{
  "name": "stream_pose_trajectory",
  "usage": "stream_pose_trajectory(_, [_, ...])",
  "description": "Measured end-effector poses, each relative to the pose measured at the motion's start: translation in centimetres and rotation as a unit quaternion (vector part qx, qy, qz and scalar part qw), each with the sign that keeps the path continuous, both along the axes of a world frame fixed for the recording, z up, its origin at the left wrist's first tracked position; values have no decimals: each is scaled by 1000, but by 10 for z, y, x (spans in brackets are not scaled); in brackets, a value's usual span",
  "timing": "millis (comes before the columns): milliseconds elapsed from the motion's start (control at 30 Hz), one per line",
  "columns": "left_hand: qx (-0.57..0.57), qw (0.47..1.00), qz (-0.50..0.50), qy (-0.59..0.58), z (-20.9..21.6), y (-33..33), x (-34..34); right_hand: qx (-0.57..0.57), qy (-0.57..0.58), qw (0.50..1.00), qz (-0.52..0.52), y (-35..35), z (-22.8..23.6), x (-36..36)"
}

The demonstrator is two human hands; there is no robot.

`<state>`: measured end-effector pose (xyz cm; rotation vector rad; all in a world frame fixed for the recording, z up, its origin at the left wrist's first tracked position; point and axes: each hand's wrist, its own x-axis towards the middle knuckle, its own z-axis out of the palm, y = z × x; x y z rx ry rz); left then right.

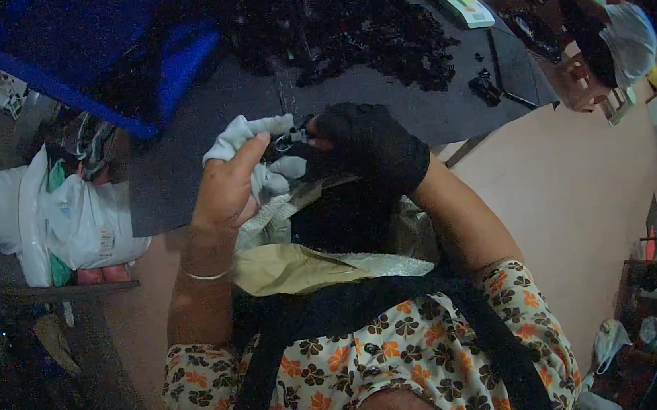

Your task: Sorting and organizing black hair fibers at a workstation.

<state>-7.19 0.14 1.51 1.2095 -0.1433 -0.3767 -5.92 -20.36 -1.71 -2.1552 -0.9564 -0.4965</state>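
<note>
Head view: small dark piece (pixel 300 137) with metallic glints, outline blurred, off centre toward eleven o'clock, pinched by black-gloved right hand (pixel 370 146); bare left hand (pixel 223 188) at its eight o'clock, thumb pressing crumpled grey-white cloth (pixel 230 138); glossy black heap (pixel 383 35) toward one o'clock on dark grey tabletop (pixel 170 185).

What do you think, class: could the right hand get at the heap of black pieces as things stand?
Probably yes: the gloved right hand is close, and only dark tabletop shows between it and the heap of black pieces, though it seems to grip a small shiny piece.
</note>
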Motion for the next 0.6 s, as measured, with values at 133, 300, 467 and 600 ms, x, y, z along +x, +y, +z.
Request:
stream_pose_trajectory(133, [-19, 999, -40, 18, 1, 1, -3, -5, -26, 1000, 10, -1, -4, 2])
stream_pose_trajectory(300, [75, 993, 40, -87, -5, -11, -7, 23, 55, 997, -42, 5, 7, -4])
stream_pose_trajectory(467, [204, 926, 148, -280, -10, -27, -20, 227, 319, 918, -55, 21, 14, -16])
stream_pose_trajectory(600, [513, 686, 149, -494, 6, -35, -23, 316, 371, 873, 11, 23, 8, -21])
